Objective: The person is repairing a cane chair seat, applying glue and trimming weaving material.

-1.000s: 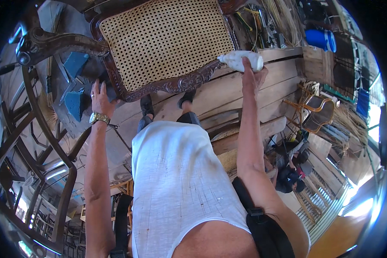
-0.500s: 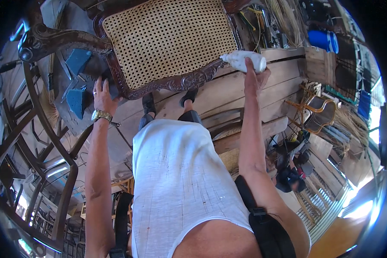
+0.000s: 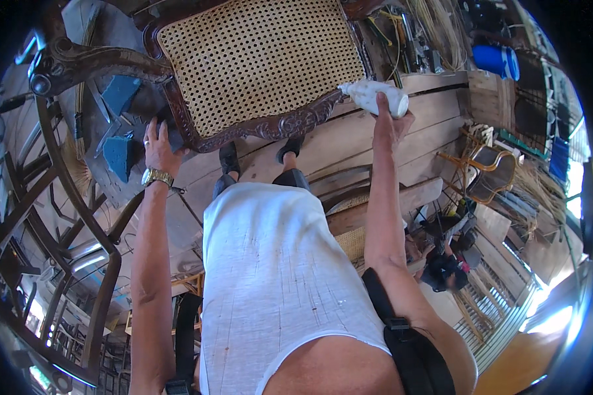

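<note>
A white squeeze bottle [image 3: 378, 97] is gripped in my right hand [image 3: 394, 122], tilted so its nozzle points left, close to the front rail of a carved dark wooden chair frame [image 3: 290, 124]. Woven cane webbing [image 3: 260, 62] with a pattern of small holes fills that frame. My left hand [image 3: 161, 153], with a watch on its wrist, lies beside the frame's lower left corner. Its fingers stretch forward, apart from one another, with nothing seen in them. Just left of these fingers sit two blue foam-like blocks [image 3: 117, 158] on a grey surface.
Unfinished dark chair frames [image 3: 79, 191] crowd the left side. A blue cylindrical container [image 3: 495, 62] lies at the far right, near loose cane strands [image 3: 445, 33] and several tools. To the right stands a rattan chair [image 3: 489, 170]. Another person [image 3: 445, 271] is farther off at the right.
The bottle has tipped slightly in my right hand, its base a little lower. My left hand stays nearly where it was.
</note>
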